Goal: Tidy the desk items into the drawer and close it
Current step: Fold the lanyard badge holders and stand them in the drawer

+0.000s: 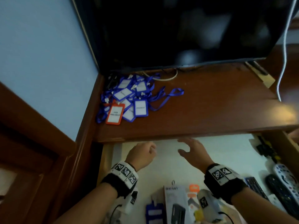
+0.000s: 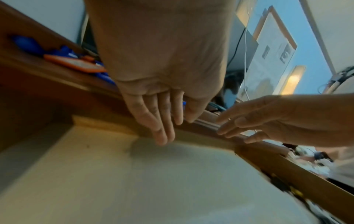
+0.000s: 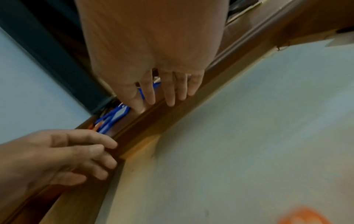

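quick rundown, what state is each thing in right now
drawer: pulled open
pile of badge holders: heaped on the desktop, not in the drawer
left hand: over the drawer, holding nothing
right hand: fingers spread, holding nothing
TV screen: dark
remote controls: lying in the drawer

Both forearms reach forward, side by side, each wrist wearing a black band. The left hand (image 1: 142, 153) hangs with fingers loosely extended, empty. The right hand (image 1: 193, 151) spreads its fingers, empty.
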Motion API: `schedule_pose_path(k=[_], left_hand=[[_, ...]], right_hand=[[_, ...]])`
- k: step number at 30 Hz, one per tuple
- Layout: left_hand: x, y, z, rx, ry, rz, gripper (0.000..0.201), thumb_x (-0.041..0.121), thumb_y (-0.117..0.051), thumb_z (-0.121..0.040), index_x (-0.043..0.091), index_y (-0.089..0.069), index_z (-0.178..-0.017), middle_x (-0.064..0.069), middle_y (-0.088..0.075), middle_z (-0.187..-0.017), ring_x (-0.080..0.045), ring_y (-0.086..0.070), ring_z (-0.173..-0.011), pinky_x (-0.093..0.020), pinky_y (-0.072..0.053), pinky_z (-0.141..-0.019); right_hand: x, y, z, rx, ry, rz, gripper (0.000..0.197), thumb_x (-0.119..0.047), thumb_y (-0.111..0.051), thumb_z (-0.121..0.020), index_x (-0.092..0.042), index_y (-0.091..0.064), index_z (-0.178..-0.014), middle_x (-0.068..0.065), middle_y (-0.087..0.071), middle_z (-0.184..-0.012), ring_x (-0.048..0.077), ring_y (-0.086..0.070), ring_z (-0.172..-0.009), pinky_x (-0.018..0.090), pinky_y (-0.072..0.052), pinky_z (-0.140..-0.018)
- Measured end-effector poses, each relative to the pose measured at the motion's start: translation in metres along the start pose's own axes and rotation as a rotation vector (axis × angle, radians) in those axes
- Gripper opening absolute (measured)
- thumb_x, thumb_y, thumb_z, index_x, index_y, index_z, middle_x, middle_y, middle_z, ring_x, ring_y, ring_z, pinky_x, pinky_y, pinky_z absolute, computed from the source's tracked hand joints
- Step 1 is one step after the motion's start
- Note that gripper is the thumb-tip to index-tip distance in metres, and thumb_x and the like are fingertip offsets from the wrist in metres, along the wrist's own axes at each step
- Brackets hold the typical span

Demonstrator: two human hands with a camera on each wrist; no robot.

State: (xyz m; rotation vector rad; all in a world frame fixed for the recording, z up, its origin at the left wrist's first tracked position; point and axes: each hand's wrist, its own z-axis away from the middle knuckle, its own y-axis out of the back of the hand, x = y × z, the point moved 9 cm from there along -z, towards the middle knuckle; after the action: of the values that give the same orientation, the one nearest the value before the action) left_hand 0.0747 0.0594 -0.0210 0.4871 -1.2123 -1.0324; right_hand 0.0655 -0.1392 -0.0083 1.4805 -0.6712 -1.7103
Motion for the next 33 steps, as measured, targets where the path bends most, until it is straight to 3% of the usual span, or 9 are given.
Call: schedule_pose_path(k=[4,9,12,15,20,24,28,31,33], left_hand=[[0.014,0.067,-0.045,0.294,-0.024,0.018,0.014,0.024,-0.056,-0.092,0.022,-0.065,-0.103,0.003,-0.063,-0.104,-0.016,-0.060,-0.097,-0.029,-0.049,-0.083],[0.004,0.104,-0.103,0.400,0.089,-0.050,0.033,0.025,-0.049,-0.097,0.013,-0.054,-0.127,-0.007,-0.047,-0.133,-0.024,-0.044,-0.124,-0.038,-0.038,-0.104],[-0.009,0.106,-0.127,0.386,0.242,-0.098,0.056,0.037,-0.057,-0.093,0.013,-0.040,-0.140,-0.011,-0.038,-0.143,-0.028,-0.038,-0.131,-0.041,-0.035,-0.106],[-0.017,0.098,-0.144,0.332,0.356,-0.110,0.076,0.048,-0.063,-0.086,0.011,-0.031,-0.144,-0.014,-0.029,-0.148,-0.032,-0.033,-0.134,-0.045,-0.038,-0.105],[-0.012,0.094,-0.155,0.327,0.473,-0.224,0.079,0.043,-0.069,-0.082,0.012,-0.028,-0.142,-0.016,-0.023,-0.147,-0.038,-0.030,-0.132,-0.050,-0.043,-0.097],[-0.011,0.096,-0.155,0.328,0.531,-0.135,0.091,0.032,-0.076,-0.077,0.013,-0.020,-0.146,-0.019,-0.023,-0.148,-0.041,-0.027,-0.134,-0.053,-0.039,-0.103],[-0.022,0.103,-0.145,0.269,0.650,0.010,0.113,0.045,-0.078,-0.071,0.014,-0.005,-0.152,-0.022,-0.019,-0.154,-0.042,-0.022,-0.141,-0.052,-0.031,-0.111],[-0.031,0.105,-0.134,0.266,0.663,0.272,0.115,0.050,-0.076,-0.051,0.009,-0.028,-0.147,-0.019,-0.042,-0.145,-0.038,-0.046,-0.127,-0.051,-0.044,-0.102],[-0.027,0.115,-0.123,0.346,0.593,0.448,0.091,0.039,-0.070,-0.048,0.001,-0.050,-0.128,-0.018,-0.061,-0.117,-0.033,-0.061,-0.098,-0.041,-0.054,-0.082]], right_hand=[[0.027,0.039,-0.048,0.104,-0.032,0.083,0.053,-0.029,-0.064,-0.089,-0.015,-0.048,-0.137,0.007,-0.038,-0.149,0.028,-0.030,-0.140,0.041,-0.033,-0.109],[0.056,0.036,-0.072,0.000,-0.046,0.268,0.063,-0.048,-0.044,-0.095,-0.026,-0.023,-0.150,-0.005,-0.008,-0.161,0.018,-0.010,-0.148,0.039,-0.022,-0.116],[0.057,0.031,-0.072,0.040,-0.019,0.320,0.064,-0.051,-0.040,-0.091,-0.026,-0.028,-0.149,-0.002,-0.014,-0.161,0.021,-0.016,-0.147,0.041,-0.022,-0.116],[0.055,0.030,-0.073,0.081,-0.020,0.341,0.068,-0.048,-0.044,-0.078,-0.018,-0.050,-0.138,0.007,-0.037,-0.152,0.030,-0.038,-0.138,0.047,-0.036,-0.106],[0.053,0.032,-0.076,0.059,0.003,0.409,0.060,-0.046,-0.055,-0.066,-0.015,-0.069,-0.115,0.011,-0.063,-0.128,0.032,-0.062,-0.112,0.048,-0.053,-0.082],[0.050,0.039,-0.075,0.040,0.028,0.405,0.065,-0.049,-0.044,-0.079,-0.018,-0.054,-0.135,0.009,-0.044,-0.148,0.031,-0.046,-0.131,0.048,-0.042,-0.100],[0.046,0.042,-0.073,-0.013,0.013,0.397,0.066,-0.049,-0.042,-0.086,-0.021,-0.037,-0.145,0.005,-0.026,-0.157,0.027,-0.028,-0.141,0.044,-0.032,-0.110],[0.042,0.040,-0.073,-0.044,-0.002,0.400,0.066,-0.048,-0.048,-0.088,-0.020,-0.034,-0.146,0.004,-0.024,-0.157,0.027,-0.027,-0.140,0.043,-0.034,-0.110],[0.041,0.042,-0.072,-0.071,-0.024,0.407,0.067,-0.048,-0.051,-0.087,-0.020,-0.035,-0.146,0.004,-0.024,-0.157,0.027,-0.027,-0.140,0.042,-0.037,-0.108]])
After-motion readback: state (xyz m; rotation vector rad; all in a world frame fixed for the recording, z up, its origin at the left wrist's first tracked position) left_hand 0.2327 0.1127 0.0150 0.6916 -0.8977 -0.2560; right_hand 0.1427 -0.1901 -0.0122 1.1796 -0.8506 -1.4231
